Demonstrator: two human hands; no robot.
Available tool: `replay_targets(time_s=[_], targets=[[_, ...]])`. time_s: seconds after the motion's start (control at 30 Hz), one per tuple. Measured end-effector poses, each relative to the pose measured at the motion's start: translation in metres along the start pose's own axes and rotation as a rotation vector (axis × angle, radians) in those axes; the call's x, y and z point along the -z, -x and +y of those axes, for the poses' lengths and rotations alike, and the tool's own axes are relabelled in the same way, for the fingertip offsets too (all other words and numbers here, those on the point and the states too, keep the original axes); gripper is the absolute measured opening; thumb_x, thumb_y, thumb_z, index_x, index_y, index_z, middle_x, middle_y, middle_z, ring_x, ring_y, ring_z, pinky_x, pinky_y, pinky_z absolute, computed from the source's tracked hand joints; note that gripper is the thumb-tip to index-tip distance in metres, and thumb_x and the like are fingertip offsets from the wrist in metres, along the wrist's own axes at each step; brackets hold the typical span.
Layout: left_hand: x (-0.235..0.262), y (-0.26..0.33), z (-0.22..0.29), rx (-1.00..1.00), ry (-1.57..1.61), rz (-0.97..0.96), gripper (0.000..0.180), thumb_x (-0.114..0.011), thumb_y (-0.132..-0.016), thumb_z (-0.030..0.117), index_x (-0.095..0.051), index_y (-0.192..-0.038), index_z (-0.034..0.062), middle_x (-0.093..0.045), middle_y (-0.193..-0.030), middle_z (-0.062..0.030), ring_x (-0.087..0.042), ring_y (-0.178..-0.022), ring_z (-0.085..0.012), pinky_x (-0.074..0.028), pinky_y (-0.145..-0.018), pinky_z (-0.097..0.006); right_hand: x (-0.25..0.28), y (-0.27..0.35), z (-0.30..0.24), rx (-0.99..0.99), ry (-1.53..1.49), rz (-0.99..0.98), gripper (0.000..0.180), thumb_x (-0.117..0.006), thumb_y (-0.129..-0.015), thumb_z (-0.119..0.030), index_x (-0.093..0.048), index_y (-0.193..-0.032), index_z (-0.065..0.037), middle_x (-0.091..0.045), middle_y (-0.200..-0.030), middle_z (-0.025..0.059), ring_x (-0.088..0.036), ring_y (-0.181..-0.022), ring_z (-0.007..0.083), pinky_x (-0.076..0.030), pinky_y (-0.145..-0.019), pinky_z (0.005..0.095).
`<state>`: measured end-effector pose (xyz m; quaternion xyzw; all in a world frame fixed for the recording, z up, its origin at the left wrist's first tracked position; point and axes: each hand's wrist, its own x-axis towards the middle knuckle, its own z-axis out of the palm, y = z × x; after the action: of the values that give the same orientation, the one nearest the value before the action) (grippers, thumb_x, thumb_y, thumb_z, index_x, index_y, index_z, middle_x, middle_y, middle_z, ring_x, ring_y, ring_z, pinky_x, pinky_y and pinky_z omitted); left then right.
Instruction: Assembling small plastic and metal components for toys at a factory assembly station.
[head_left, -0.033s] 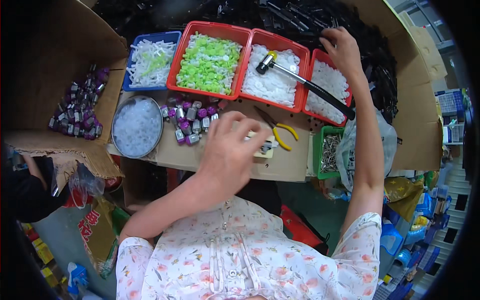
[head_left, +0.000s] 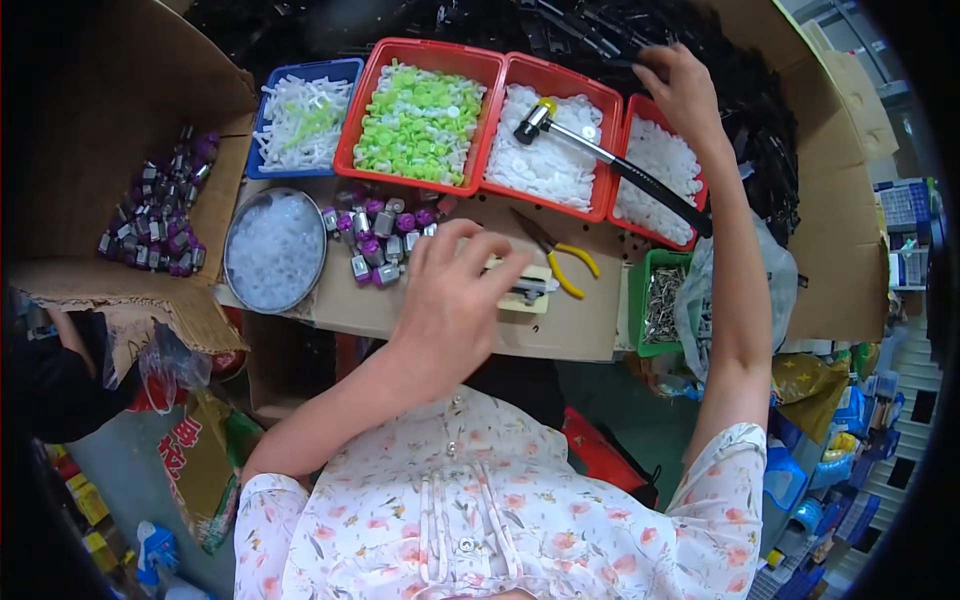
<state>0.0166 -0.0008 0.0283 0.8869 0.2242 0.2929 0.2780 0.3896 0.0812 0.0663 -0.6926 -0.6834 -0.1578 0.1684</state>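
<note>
Your left hand [head_left: 455,300] rests over the cardboard worktop [head_left: 580,325], fingers spread loosely and bent; it covers part of a pale yellow block [head_left: 532,296], and I cannot tell if it grips anything. Just beside its fingertips lies a cluster of small silver and purple motors [head_left: 378,232], too many and too small to count. Your right hand [head_left: 682,92] reaches far forward to the heap of black parts [head_left: 600,30] behind the trays; its fingers curl down into the heap, and what they hold is hidden.

You have four trays in a row: one blue tray [head_left: 300,75] with white pieces at the left, then three red trays. The first red tray [head_left: 420,52] holds green and white pieces, the second red tray [head_left: 560,72] white pieces, the third red tray [head_left: 640,110] also white pieces. One hammer [head_left: 600,160] with black handle lies across the last two. One round metal dish [head_left: 275,250] of clear pieces stands left of the motors. One pair of pliers [head_left: 560,258] with yellow handles lies right of your left hand. One small green bin [head_left: 650,300] with metal pins stands at the right edge, a clear bag [head_left: 780,280] just beside it. A second group of motors lies in the box [head_left: 100,150] at the left
</note>
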Motion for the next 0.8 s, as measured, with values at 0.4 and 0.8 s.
replay_targets(time_s=[0.4,0.8], targets=[[-0.017,0.007,-0.023,0.079,-0.175,-0.12,0.056,-0.058,-0.066,-0.013,-0.065,-0.118,0.007,-0.055,-0.125,-0.0145,-0.044,-0.124,-0.0378,-0.034,-0.102,-0.051,-0.034,-0.064,-0.024,-0.126,-0.03,-0.11,0.027,-0.075,-0.08,-0.025,-0.073,-0.086,0.002,-0.07,-0.086,0.0249,-0.068,-0.086,0.041,-0.054,-0.077,0.0477],[-0.003,0.007,-0.022,0.034,-0.16,-0.032,0.047,-0.06,-0.072,-0.009,-0.067,-0.115,0.0053,-0.059,-0.119,-0.015,-0.046,-0.123,-0.038,-0.038,-0.098,-0.048,0.021,-0.05,-0.023,-0.282,-0.226,-0.019,0.031,-0.075,-0.074,-0.023,-0.071,-0.085,0.006,-0.07,-0.079,0.0225,-0.07,-0.077,0.0306,-0.054,-0.071,0.0404]])
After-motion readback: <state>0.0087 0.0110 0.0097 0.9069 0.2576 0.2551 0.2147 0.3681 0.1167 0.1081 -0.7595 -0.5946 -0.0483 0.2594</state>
